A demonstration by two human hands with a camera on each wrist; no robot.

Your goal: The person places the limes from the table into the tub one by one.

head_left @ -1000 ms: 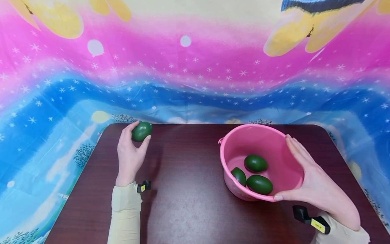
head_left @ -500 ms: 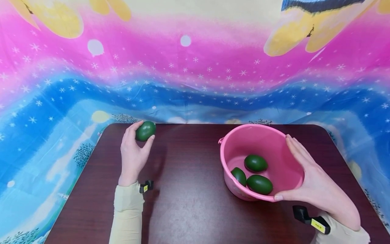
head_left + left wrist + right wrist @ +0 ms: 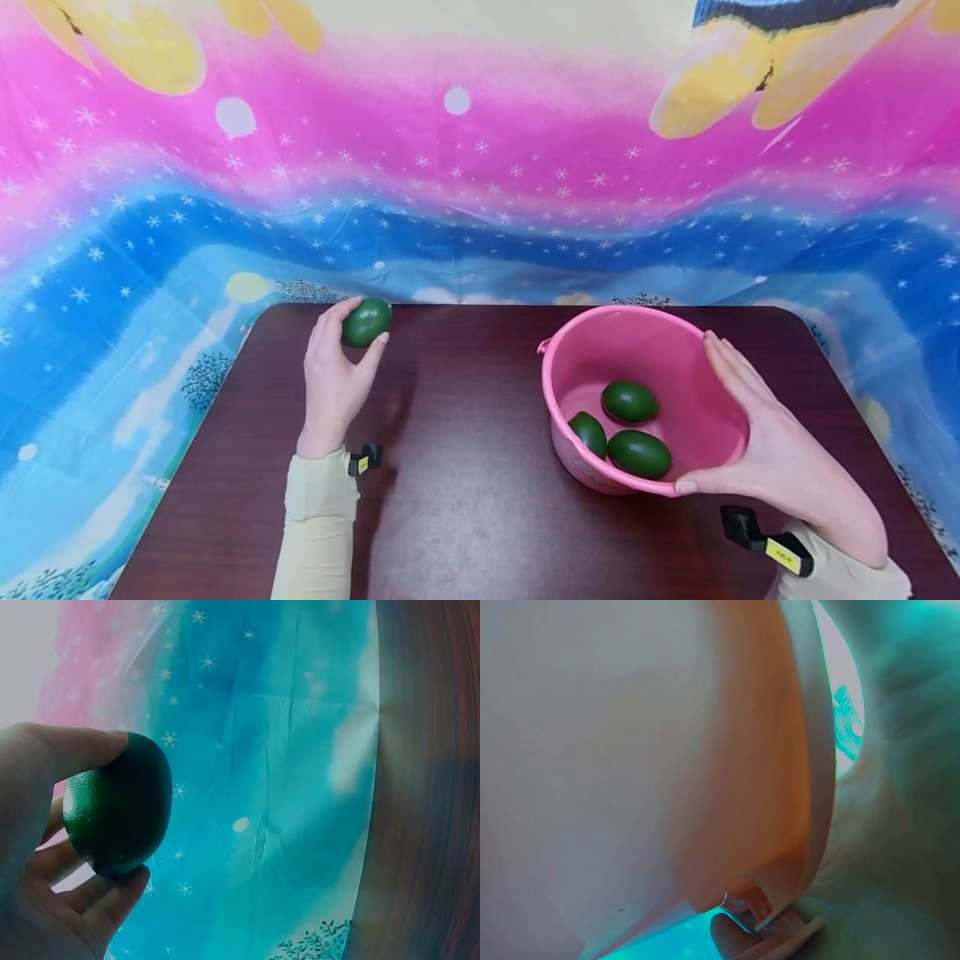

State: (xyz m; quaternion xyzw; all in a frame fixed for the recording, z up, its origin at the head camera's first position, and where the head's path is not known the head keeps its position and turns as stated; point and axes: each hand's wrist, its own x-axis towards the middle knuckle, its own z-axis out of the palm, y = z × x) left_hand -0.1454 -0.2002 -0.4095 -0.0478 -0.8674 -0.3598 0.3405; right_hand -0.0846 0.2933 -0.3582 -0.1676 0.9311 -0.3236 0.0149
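Note:
In the head view my left hand (image 3: 336, 385) pinches a glossy dark green avocado (image 3: 367, 322) between thumb and fingers, above the table's far left part. The left wrist view shows this avocado (image 3: 124, 810) with the thumb on one side and fingertips on the other. My right hand (image 3: 783, 446) holds the right side of a pink bucket (image 3: 720, 400), its thumb on the near rim and its fingers along the far right rim. Inside the tilted-looking bucket lie three more avocados (image 3: 630, 402). The bucket wall (image 3: 630, 750) fills much of the right wrist view.
Both hands are over a dark wood-grain table (image 3: 450, 500) with rounded far corners. A printed cloth (image 3: 450, 183) in pink and blue with snowflakes hangs behind and around it. Black wrist mounts (image 3: 365, 460) sit at both sleeves.
My left hand has moved slightly to the right with the avocado in its grip. The right hand, the bucket and the avocados inside it have stayed where they were.

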